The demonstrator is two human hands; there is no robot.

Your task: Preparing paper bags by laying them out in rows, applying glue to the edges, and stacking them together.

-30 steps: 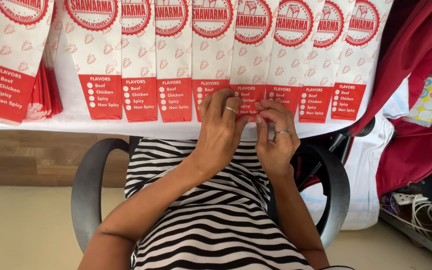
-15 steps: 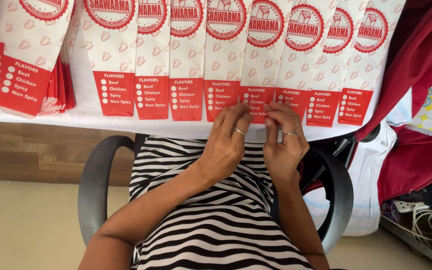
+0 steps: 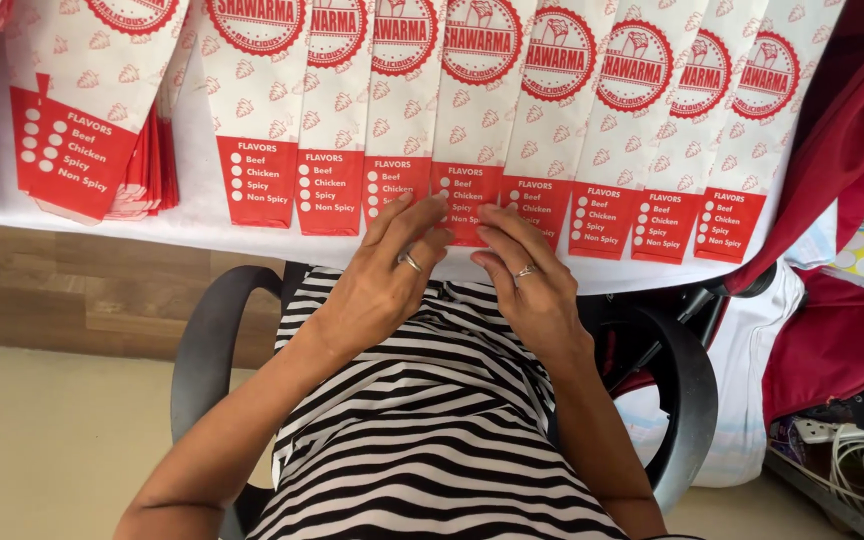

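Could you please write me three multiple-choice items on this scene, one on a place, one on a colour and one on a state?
1. Where do both hands rest?
A. on the red bottom flap of a paper sleeve at the table edge
B. on the chair armrest
C. on the sticker sheet

2. What colours is the person's top?
A. plain red
B. black and white stripes
C. green

3. How do the sleeves in the row lie?
A. crumpled in a heap
B. standing upright
C. flat, side by side, overlapping

Answers: A, the left hand and right hand touch the paper sleeve; B, the striped top; C, the row of sleeves.
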